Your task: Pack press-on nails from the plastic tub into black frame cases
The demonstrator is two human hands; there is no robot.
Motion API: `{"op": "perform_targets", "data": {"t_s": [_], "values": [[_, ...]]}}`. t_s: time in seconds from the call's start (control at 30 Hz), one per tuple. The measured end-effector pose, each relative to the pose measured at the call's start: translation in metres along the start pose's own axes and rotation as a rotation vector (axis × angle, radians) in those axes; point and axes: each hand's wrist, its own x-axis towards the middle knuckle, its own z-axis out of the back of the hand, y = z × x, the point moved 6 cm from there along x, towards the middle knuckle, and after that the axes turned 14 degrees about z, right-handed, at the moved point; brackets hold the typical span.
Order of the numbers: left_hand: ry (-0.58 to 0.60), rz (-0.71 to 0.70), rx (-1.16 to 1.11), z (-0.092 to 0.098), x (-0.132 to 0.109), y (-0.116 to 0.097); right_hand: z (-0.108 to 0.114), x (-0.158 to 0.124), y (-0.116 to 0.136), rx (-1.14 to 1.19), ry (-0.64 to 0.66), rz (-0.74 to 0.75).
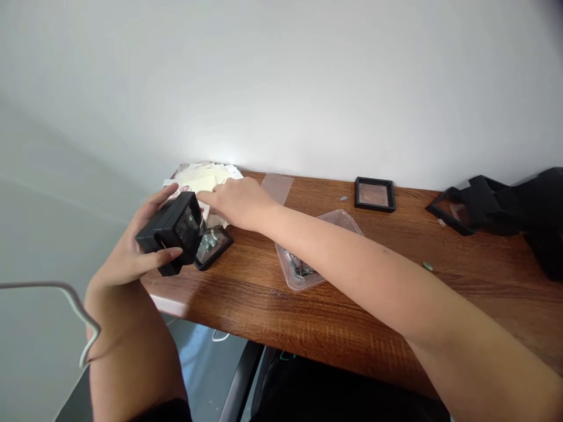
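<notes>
My left hand (127,249) grips a stack of black display frames (169,234) with clear windows, tilted above the left end of the desk. My right hand (240,202) reaches across to a pile of pale paper cards (202,174); its index finger points left and its fingers bend down at the cards. What lies between those fingertips is hidden. Beneath the held stack, another black display frame (214,247) lies on the desk with shiny greenish pieces behind its clear film.
A clear plastic tub (295,282) with small pieces sits mid-desk, partly under my right forearm. A black frame (375,205) lies near the wall. Further right are a tilted frame (453,205), black items (505,202) and a small green piece (427,266). A white cable (65,287) hangs at left.
</notes>
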Motion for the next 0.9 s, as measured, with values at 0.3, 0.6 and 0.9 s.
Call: {"op": "perform_targets", "data": {"t_s": [0.3,0.6,0.9], "values": [[-0.011,0.040,-0.142,0.012,-0.006,0.021,-0.021,0.006,-0.012,0.050,0.020,-0.012],[-0.205,-0.110,-0.426,0.030,-0.023,0.028,-0.032,-0.004,-0.046,0.015,-0.030,-0.198],[-0.053,-0.289,0.257,-0.043,-0.045,-0.050,-0.025,0.003,-0.051,0.079,-0.122,-0.300]]}}
